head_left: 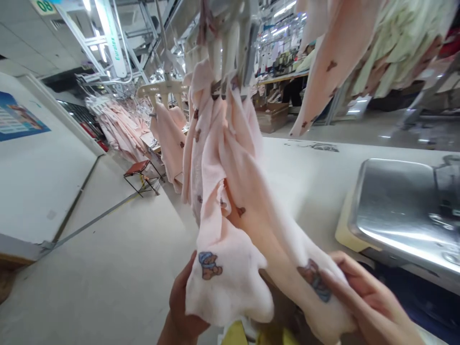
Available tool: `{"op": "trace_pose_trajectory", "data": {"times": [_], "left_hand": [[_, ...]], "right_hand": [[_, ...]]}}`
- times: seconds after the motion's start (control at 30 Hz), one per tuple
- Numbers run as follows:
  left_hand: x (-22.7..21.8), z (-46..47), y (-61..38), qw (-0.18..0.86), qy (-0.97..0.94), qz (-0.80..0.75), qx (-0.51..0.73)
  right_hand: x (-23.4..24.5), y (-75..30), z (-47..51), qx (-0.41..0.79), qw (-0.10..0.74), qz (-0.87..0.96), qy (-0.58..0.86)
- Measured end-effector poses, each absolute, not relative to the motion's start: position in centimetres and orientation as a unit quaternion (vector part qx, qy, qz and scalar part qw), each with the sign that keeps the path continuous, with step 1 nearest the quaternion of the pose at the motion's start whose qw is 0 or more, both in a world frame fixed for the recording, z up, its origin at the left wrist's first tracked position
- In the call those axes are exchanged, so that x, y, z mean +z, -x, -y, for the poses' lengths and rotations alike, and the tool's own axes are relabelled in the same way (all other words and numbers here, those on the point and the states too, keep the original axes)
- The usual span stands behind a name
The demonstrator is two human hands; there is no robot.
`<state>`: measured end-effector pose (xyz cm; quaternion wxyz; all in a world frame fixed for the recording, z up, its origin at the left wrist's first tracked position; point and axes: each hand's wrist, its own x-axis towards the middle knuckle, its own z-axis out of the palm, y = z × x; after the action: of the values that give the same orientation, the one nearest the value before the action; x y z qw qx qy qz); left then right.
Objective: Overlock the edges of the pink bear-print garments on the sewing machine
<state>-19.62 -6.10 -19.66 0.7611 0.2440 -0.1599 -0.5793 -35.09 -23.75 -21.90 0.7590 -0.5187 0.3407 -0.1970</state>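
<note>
Pale pink fabric pieces printed with small brown bears hang from plastic clips in front of me. At the lower end of the left piece, my left hand grips its edge; most of those fingers are behind the cloth. My right hand pinches the lower end of the right piece, thumb on top beside a bear in blue. Both pieces stretch from the clips down toward me, and their ends are apart.
At right a sewing machine with a metal plate sits by a white tabletop. More pink pieces hang along the rail at left, near a red-topped stool. Another pink piece hangs at upper right, before pale green garments.
</note>
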Motion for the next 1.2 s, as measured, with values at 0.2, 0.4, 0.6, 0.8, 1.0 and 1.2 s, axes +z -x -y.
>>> {"op": "trace_pose_trajectory", "data": {"times": [0.2, 0.4, 0.6, 0.8, 1.0, 1.2], "left_hand": [[-20.4, 6.6, 20.7, 0.751, -0.428, 0.047, -0.501], [-20.0, 7.9, 22.1, 0.765, -0.525, -0.053, -0.37], [-21.0, 8.2, 21.7, 0.758, -0.481, -0.049, -0.438], [-21.3, 8.4, 21.3, 0.76, -0.442, 0.019, -0.476], [-19.9, 9.2, 20.9, 0.796, -0.364, 0.145, -0.462], [-21.1, 8.6, 20.5, 0.791, -0.448, 0.136, -0.394]], "right_hand": [[-22.9, 32.8, 20.9, -0.296, 0.618, -0.22, 0.694], [-24.0, 31.3, 21.1, -0.278, 0.557, -0.13, 0.772], [-23.3, 31.7, 21.6, -0.269, 0.616, -0.153, 0.724], [-23.4, 31.7, 21.9, -0.28, 0.615, -0.162, 0.719], [-23.9, 31.7, 21.9, -0.283, 0.625, -0.148, 0.713], [-24.3, 31.9, 22.2, -0.261, 0.634, -0.156, 0.711]]}}
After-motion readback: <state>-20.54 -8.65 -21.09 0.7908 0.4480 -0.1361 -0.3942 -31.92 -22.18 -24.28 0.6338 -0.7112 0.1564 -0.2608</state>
